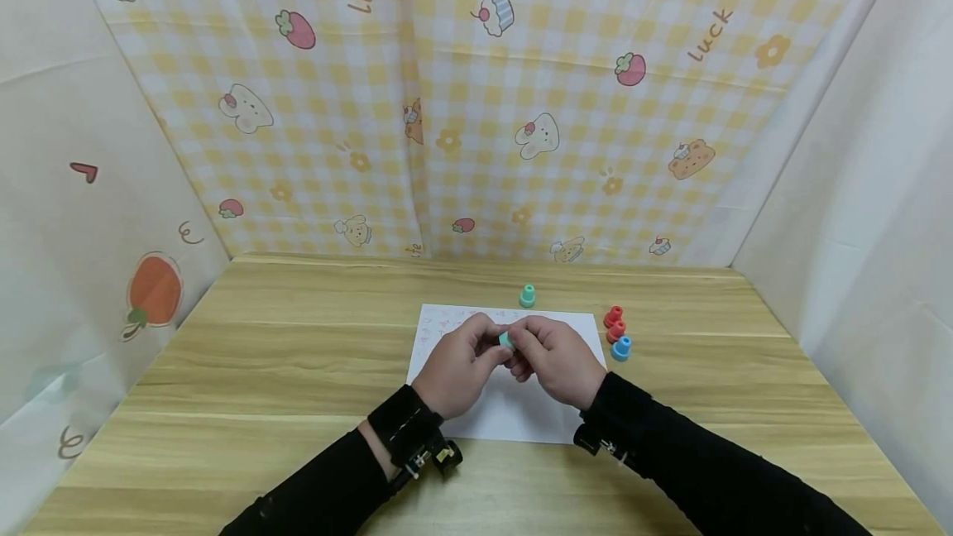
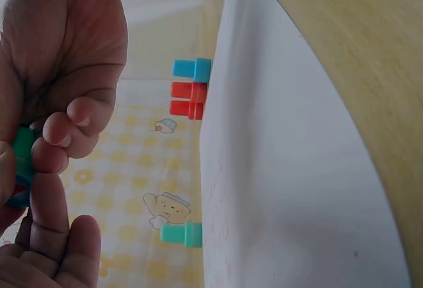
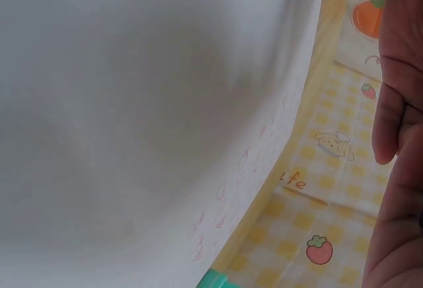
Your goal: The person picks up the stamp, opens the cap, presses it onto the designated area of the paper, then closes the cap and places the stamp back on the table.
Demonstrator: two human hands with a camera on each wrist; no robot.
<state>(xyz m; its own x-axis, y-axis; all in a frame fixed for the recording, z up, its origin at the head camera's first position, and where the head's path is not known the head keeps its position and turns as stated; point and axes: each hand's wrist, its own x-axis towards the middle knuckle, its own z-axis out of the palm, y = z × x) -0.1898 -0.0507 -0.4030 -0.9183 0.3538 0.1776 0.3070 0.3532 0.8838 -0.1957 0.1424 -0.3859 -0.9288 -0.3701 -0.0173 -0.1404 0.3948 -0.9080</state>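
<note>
Over the white paper (image 1: 514, 416), my left hand (image 1: 456, 366) and right hand (image 1: 560, 361) meet at the fingertips. Between them they pinch a small green stamp (image 1: 506, 340). In the left wrist view, its green body (image 2: 24, 152) shows between the fingers, with a bit of red and blue-green beside it. Most of the stamp is hidden by fingers. Rows of faint pink marks (image 3: 221, 190) run along the paper's far-left part. In the right wrist view both hands are partly visible, but the held stamp is out of sight.
Another green stamp (image 1: 528, 296) stands upright just behind the paper. To the paper's right stand two red stamps (image 1: 615, 332) and a blue stamp (image 1: 621, 348). The wooden table (image 1: 260, 370) meets a checked cloth (image 1: 476, 180) at the back and white cloths at both sides.
</note>
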